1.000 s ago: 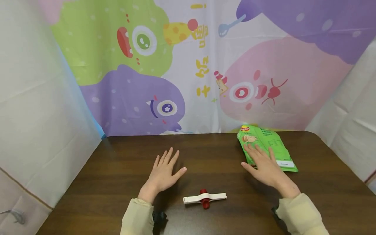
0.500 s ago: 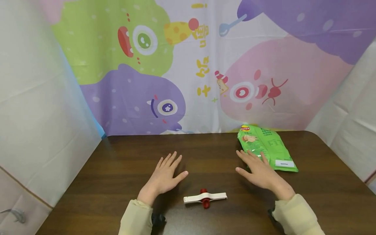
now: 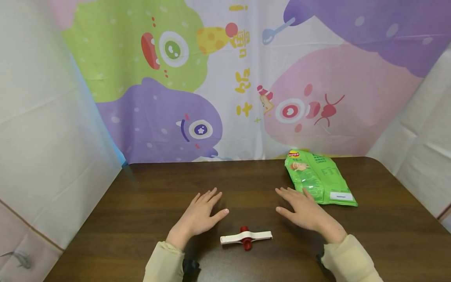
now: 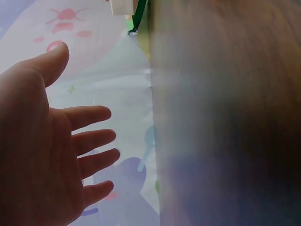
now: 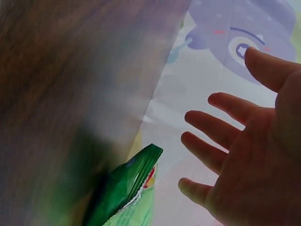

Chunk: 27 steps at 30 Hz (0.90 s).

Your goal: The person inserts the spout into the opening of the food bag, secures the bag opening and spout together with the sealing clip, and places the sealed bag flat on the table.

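A white bag clip (image 3: 258,235) with a red spout-like piece through its middle lies on the brown table between my forearms. My left hand (image 3: 197,215) is held up beyond its left end, fingers extended and holding nothing. To the right, my right hand (image 3: 304,209) has its fingers spread and also holds nothing. Behind that hand lies a green chip bag (image 3: 325,176), partly covered by the fingers in the head view. The right wrist view catches the bag's dark green edge (image 5: 136,179) below the fingertips; whether they touch it cannot be told, but they look apart.
The dark wooden table (image 3: 141,203) ends at a printed cartoon curtain (image 3: 243,137) at the back. White cloth (image 3: 46,98) hangs along the left side, and more cloth hangs on the right. Black bands sit at both wrists.
My right hand has moved left and nearer to me, off most of the chip bag. My left hand has shifted slightly right and nearer. The clip and bag have stayed put.
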Each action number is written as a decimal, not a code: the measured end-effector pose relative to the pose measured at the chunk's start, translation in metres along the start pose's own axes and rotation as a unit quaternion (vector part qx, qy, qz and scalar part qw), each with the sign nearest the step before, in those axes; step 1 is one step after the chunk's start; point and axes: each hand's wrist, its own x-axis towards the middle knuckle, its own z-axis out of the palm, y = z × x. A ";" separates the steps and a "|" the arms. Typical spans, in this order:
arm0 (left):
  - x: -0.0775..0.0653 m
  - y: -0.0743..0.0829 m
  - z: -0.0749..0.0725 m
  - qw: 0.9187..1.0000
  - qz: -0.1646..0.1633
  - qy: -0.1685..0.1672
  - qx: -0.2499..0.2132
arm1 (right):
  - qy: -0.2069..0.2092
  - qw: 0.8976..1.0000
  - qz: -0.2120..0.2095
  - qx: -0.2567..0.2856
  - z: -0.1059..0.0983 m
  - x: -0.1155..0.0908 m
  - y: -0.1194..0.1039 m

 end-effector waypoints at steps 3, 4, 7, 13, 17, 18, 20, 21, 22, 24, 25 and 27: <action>0.000 0.002 -0.001 1.000 -0.003 -0.017 -0.008 | -0.008 1.000 -0.003 -0.007 0.001 0.000 -0.003; 0.000 0.002 -0.001 1.000 -0.003 -0.022 -0.012 | -0.009 1.000 -0.004 -0.010 0.001 0.000 -0.004; -0.001 0.003 -0.001 0.999 -0.005 -0.036 -0.021 | -0.011 1.000 -0.010 -0.015 0.002 0.001 -0.007; 0.000 0.004 0.001 0.999 -0.004 -0.044 -0.017 | -0.030 0.999 -0.011 -0.007 0.006 0.004 -0.014; 0.000 0.006 0.001 0.999 0.009 -0.035 -0.009 | -0.038 0.999 -0.011 -0.002 0.009 0.007 -0.017; 0.000 0.006 0.001 0.999 0.012 -0.033 -0.007 | -0.041 0.999 -0.011 0.002 0.010 0.007 -0.017; 0.000 0.008 0.000 0.999 0.018 -0.030 -0.006 | -0.048 0.999 -0.010 0.014 0.011 0.008 -0.019; -0.001 0.008 0.000 0.999 0.020 -0.030 -0.006 | -0.051 0.998 -0.009 0.020 0.011 0.009 -0.019; -0.001 0.009 0.000 0.999 0.021 -0.031 -0.006 | -0.055 0.998 -0.008 0.026 0.012 0.010 -0.020; -0.001 0.010 0.000 0.999 0.023 -0.033 -0.003 | -0.062 0.997 -0.005 0.036 0.013 0.010 -0.022; -0.001 0.010 0.000 0.999 0.025 -0.032 -0.004 | -0.064 0.997 -0.005 0.039 0.013 0.011 -0.023; -0.002 0.010 0.000 0.999 0.030 -0.033 -0.002 | -0.068 0.997 -0.008 0.038 0.014 0.012 -0.024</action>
